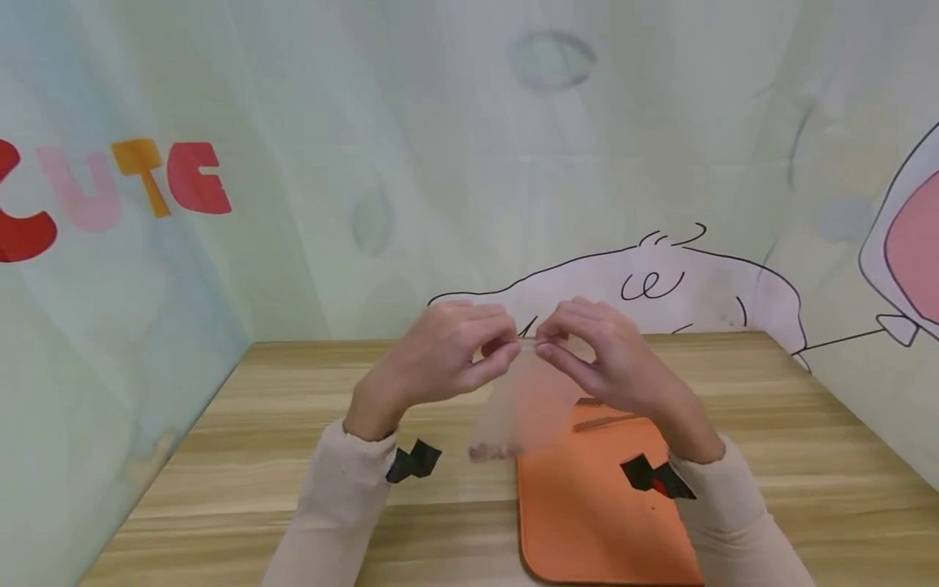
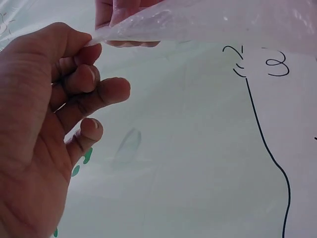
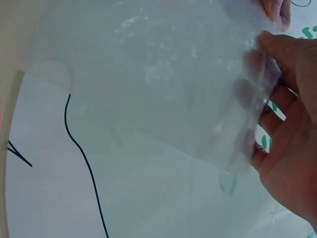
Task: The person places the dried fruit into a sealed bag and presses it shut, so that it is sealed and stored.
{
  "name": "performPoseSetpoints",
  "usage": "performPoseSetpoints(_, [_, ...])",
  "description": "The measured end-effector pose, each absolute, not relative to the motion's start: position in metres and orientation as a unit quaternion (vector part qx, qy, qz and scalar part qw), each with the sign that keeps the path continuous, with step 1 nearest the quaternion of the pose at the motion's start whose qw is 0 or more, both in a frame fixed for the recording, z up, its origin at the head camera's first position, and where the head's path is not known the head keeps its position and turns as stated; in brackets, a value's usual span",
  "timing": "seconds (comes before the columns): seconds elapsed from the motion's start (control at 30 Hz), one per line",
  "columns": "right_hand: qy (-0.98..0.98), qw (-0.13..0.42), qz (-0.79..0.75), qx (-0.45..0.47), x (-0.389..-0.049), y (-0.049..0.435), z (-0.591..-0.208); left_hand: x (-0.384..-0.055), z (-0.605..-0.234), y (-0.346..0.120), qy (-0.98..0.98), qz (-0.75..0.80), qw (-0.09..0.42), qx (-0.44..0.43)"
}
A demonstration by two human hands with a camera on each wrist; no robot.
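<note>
A translucent plastic bag (image 1: 539, 399) hangs below both hands, its upper edge between their fingertips. In the head view some small reddish-brown bits (image 1: 493, 451) show along its lower left corner. My left hand (image 1: 456, 349) pinches the top edge between thumb and index finger; in the left wrist view its other fingers curl loosely, apart from the film. Close beside it, my right hand (image 1: 607, 352) pinches the same edge. Seen from the right wrist, the film (image 3: 158, 84) spreads out broadly, with several right fingers behind it.
An orange board (image 1: 601, 505) with rounded corners lies on the wood-grain table (image 1: 293, 465), partly behind the bag and the right arm. A brown strip (image 1: 605, 423) shows near its far end. Printed fabric walls (image 1: 330, 204) enclose the table.
</note>
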State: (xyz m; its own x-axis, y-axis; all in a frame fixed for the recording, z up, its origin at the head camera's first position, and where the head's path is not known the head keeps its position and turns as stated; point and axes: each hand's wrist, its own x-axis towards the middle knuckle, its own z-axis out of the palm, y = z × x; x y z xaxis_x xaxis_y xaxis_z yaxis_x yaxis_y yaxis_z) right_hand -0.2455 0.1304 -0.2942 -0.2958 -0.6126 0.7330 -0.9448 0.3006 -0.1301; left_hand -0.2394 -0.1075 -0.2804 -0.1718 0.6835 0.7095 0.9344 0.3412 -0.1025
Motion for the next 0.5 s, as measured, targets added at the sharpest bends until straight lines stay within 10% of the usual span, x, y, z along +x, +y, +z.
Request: performPoseSetpoints(0.5, [-0.792, 0.296, 0.226, 0.483, -0.255, 0.167, -0.289, -0.235, -0.274, -0.114, -0.734, -0.207, 0.349, -0.544])
